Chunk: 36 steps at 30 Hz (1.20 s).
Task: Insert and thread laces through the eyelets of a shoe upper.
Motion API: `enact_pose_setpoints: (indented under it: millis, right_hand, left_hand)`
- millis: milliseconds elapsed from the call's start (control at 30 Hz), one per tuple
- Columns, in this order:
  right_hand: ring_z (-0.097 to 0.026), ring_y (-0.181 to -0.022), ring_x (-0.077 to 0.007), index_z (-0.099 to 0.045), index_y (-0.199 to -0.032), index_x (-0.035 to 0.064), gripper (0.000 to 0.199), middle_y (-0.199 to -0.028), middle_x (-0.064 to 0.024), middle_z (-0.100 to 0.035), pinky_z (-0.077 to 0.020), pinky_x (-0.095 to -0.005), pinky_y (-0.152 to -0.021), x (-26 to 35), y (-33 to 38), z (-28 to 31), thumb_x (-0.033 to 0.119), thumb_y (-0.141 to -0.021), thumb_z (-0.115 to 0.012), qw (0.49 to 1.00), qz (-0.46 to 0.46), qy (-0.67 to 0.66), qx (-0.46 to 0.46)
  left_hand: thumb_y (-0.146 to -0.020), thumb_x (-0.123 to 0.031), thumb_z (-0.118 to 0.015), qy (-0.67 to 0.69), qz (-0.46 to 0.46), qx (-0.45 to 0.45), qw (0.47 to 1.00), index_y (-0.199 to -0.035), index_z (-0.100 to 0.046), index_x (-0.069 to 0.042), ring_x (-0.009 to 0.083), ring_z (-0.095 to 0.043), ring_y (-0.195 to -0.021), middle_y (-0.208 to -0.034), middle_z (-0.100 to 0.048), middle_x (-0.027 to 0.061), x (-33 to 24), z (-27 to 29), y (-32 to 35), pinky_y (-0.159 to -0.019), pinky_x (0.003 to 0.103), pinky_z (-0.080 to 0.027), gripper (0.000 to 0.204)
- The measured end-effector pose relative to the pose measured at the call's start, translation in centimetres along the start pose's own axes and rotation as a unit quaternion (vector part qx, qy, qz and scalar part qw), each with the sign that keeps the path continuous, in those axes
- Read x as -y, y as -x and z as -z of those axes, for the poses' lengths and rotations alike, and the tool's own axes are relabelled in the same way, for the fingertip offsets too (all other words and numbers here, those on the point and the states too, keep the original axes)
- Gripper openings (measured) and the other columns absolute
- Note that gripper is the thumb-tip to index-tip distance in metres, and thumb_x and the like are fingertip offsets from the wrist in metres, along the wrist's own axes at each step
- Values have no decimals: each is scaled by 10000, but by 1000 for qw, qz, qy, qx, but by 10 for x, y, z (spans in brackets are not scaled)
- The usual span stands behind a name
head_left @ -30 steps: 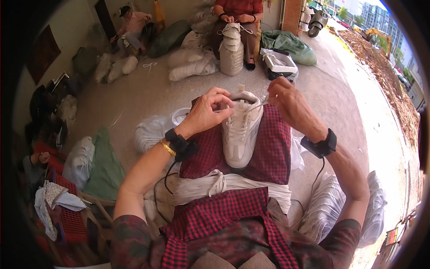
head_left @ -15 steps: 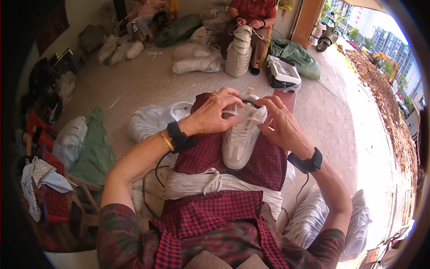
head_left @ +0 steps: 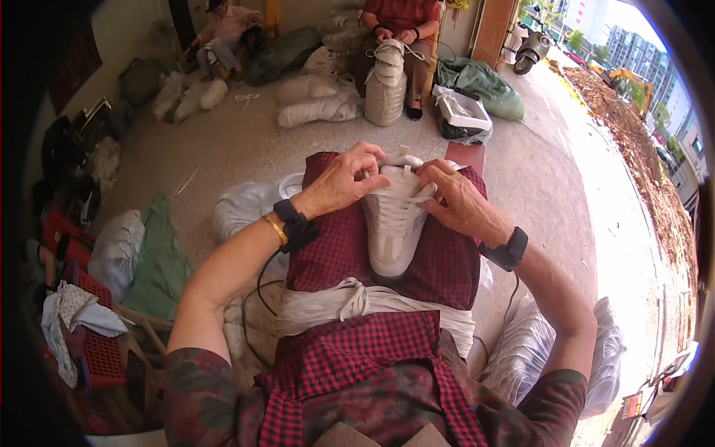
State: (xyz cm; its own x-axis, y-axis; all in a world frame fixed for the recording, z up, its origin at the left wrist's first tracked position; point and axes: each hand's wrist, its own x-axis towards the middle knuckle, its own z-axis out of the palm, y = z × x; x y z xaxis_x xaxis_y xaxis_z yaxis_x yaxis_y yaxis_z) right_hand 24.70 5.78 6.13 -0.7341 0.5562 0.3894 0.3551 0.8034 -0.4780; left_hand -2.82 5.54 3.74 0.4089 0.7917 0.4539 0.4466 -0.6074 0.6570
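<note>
A white sneaker (head_left: 392,240) rests on the dark red checked cloth over my lap, its toe toward me. White laces (head_left: 395,210) run in rows up its front, and the tongue (head_left: 402,181) shows between my hands. At the left side of the shoe's opening, my left hand (head_left: 344,180) is closed, thumb and fingers pinching a shoelace. My right hand (head_left: 456,195) grips the lace on the opposite side, its fingertips against the upper eyelets. A bundle of loose white laces (head_left: 357,302) is tied round my waist.
Bagged white shoes (head_left: 521,346) stand by my right side, another clear bag (head_left: 246,208) to the left. A red plastic basket (head_left: 100,357) and green sack (head_left: 158,257) are farther left. Ahead, a seated person (head_left: 402,30) handles stacked shoes near a white box (head_left: 462,112).
My hands have lowered slightly at the shoe's opening, and more of the tongue shows between them. The whole view has shifted a little.
</note>
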Motion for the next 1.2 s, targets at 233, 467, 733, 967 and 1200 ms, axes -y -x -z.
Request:
enact_pose_setpoints:
  millis: [233, 467, 733, 967, 1200]
  right_hand:
    - [-610, -1076, -434, -542, -1199, 15, 400, -1196, -201, -573, -519, -476, -899, 15, 7, -7, -103, -819, -578, 995, 18, 51, -79]
    - [-662, -924, -416, -579, -1148, 9, 253, -1031, -196, -637, -551, -454, -785, 16, 21, 2, -15, -896, -602, 997, -1, 44, -56]
    - [-677, -784, -353, -601, -1099, 24, 168, -872, -147, -660, -517, -438, -631, 5, 14, 18, 80, -940, -595, 988, 47, 147, -8]
    - [-629, -674, -268, -604, -991, 70, 151, -776, -81, -596, -497, -398, -564, -21, 28, 34, 102, -866, -683, 959, 131, 250, 16]
    - [-632, -695, -325, -545, -931, 42, 105, -776, -114, -589, -508, -440, -600, -38, 82, 101, 110, -920, -624, 947, 17, 321, -31]
  left_hand:
    - [-944, -330, -698, -88, -40, -48, 994, -867, -575, -16, 298, -598, -1023, -1226, -528, 154, -10, -11, 6, -880, 399, -496, 345]
    - [-897, -170, -700, -145, -41, -66, 986, -1109, -521, -51, 325, -583, -1098, -1332, -456, 168, -33, -8, 25, -931, 418, -503, 302]
    - [-773, 54, -677, -133, -75, -3, 988, -1077, -547, -63, 225, -612, -847, -1216, -506, 105, -26, 3, 25, -726, 343, -549, 350]
    - [-877, -88, -685, -423, -291, 61, 856, -1145, -653, -124, 210, -637, -630, -791, -605, 32, -3, 46, 20, -540, 330, -513, 272]
    - [-905, -79, -676, -411, -177, -71, 891, -1110, -675, -74, 286, -660, -699, -815, -641, 99, 6, 144, 72, -593, 386, -520, 204]
